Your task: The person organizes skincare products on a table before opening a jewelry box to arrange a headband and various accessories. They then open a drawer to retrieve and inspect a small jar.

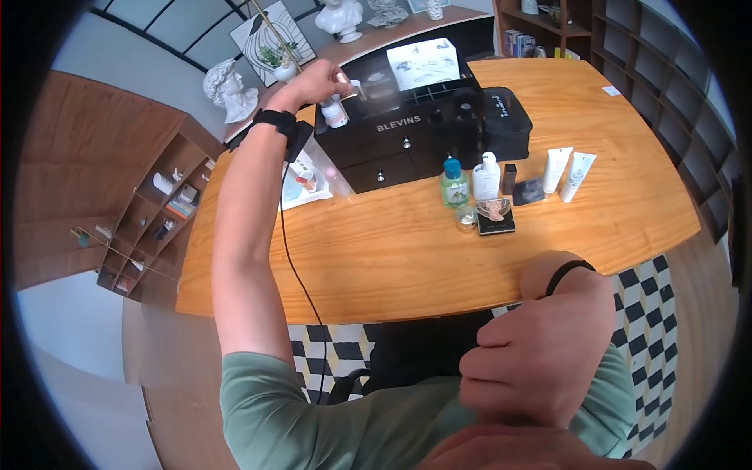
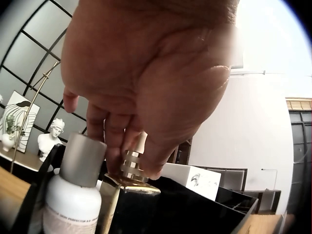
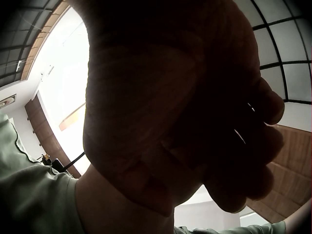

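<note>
The left hand (image 1: 317, 82) reaches to the left end of a glossy black organiser with small drawers (image 1: 384, 149) on the pale wooden table (image 1: 392, 266). Its thumb and fingertips pinch the ringed metallic neck of a bottle with a shiny gold shoulder (image 2: 139, 186) — whether the base is lifted, I cannot tell. Just beside that bottle is a white bottle with a silver-grey cylindrical cap (image 2: 73, 202); a white box with grey drawings (image 1: 423, 64) is farther right on the organiser. The right hand (image 1: 540, 352) is near the person's body, fingers loosely curled around nothing visible. Well apart from the left hand, a green bottle with a teal cap (image 1: 454, 186) and two white tubes (image 1: 556, 170) occupy the tabletop.
</note>
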`<action>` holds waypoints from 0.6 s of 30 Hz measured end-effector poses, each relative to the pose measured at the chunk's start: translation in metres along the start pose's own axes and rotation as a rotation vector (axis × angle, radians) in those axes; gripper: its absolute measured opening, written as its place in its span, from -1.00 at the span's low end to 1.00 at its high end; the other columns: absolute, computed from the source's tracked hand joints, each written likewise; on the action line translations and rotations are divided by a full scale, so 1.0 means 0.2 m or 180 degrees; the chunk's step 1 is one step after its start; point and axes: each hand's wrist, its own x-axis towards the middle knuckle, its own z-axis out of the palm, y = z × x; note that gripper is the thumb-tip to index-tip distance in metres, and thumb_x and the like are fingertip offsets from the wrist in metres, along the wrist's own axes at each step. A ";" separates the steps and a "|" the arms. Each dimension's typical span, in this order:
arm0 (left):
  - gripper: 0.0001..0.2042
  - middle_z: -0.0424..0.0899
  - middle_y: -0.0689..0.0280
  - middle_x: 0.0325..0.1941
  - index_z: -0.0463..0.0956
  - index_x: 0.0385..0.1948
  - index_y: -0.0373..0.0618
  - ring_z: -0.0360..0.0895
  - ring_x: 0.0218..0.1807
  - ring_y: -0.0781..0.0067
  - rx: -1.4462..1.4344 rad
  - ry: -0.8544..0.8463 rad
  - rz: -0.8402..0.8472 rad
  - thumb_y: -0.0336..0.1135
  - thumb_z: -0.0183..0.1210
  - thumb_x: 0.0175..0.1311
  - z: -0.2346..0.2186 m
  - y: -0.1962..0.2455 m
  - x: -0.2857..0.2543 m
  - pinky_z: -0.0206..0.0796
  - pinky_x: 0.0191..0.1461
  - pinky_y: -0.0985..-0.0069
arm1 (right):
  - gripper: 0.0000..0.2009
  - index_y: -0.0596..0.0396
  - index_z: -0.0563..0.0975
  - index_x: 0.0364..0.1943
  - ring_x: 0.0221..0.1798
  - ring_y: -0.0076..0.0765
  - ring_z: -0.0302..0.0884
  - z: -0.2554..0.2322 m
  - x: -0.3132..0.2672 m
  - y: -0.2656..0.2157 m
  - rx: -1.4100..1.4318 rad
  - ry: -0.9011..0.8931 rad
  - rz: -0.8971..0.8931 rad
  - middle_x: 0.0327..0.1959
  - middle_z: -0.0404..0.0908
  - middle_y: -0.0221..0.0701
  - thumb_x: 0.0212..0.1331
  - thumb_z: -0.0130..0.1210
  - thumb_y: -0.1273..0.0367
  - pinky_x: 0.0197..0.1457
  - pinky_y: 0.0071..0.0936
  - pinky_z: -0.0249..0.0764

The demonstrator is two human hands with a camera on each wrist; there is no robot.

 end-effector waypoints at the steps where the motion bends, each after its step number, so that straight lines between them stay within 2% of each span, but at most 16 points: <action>1: -0.77 0.68 0.32 -0.53 0.68 -0.39 -0.25 0.49 -0.48 0.56 -0.0077 -0.0016 -0.0016 -0.23 0.37 0.23 0.01 -0.01 0.00 0.32 -0.38 0.44 | -0.75 0.08 0.34 -0.73 -0.65 -0.49 0.13 0.01 0.00 0.00 0.0045 0.0025 -0.0076 -0.66 0.19 -0.49 -0.10 0.19 0.43 -0.65 -0.54 -0.02; 5: -0.78 0.71 0.31 -0.47 0.69 -0.31 -0.26 0.54 -0.44 0.57 -0.0256 -0.0018 0.0029 -0.25 0.36 0.25 0.06 -0.10 0.05 0.37 -0.34 0.47 | -0.73 0.08 0.32 -0.75 -0.64 -0.49 0.13 0.04 -0.01 -0.01 -0.0031 0.0124 -0.0084 -0.67 0.18 -0.49 -0.08 0.18 0.42 -0.65 -0.53 -0.01; 6: -0.77 0.72 0.30 -0.44 0.68 -0.29 -0.28 0.57 -0.42 0.56 -0.0240 -0.0116 -0.0116 -0.26 0.35 0.27 0.03 -0.07 0.03 0.39 -0.32 0.48 | -0.72 0.08 0.31 -0.75 -0.64 -0.49 0.13 0.04 -0.01 -0.02 -0.0056 0.0126 -0.0034 -0.67 0.19 -0.49 -0.08 0.18 0.41 -0.65 -0.53 -0.01; 12: -0.78 0.71 0.30 -0.46 0.67 -0.30 -0.27 0.58 -0.41 0.54 -0.0228 0.0099 -0.0082 -0.26 0.36 0.27 0.04 -0.07 0.01 0.41 -0.32 0.48 | -0.71 0.07 0.30 -0.76 -0.64 -0.49 0.14 0.04 -0.01 -0.01 -0.0027 0.0051 -0.0059 -0.67 0.20 -0.49 -0.09 0.19 0.40 -0.65 -0.53 -0.01; 16: -0.76 0.71 0.29 -0.45 0.67 -0.31 -0.28 0.58 -0.41 0.54 -0.0438 0.0037 -0.0080 -0.25 0.37 0.27 0.04 -0.08 0.01 0.41 -0.32 0.47 | -0.73 0.08 0.33 -0.76 -0.64 -0.49 0.14 0.04 -0.01 -0.01 -0.0074 0.0055 -0.0069 -0.67 0.21 -0.49 -0.11 0.19 0.41 -0.65 -0.53 -0.02; 18: -0.76 0.71 0.29 -0.43 0.66 -0.32 -0.28 0.58 -0.40 0.54 -0.0208 0.0006 -0.0194 -0.24 0.36 0.28 0.04 -0.08 0.02 0.41 -0.33 0.48 | -0.74 0.09 0.34 -0.75 -0.64 -0.49 0.15 0.04 -0.01 -0.01 -0.0084 0.0063 -0.0049 -0.67 0.22 -0.49 -0.12 0.19 0.42 -0.65 -0.53 -0.02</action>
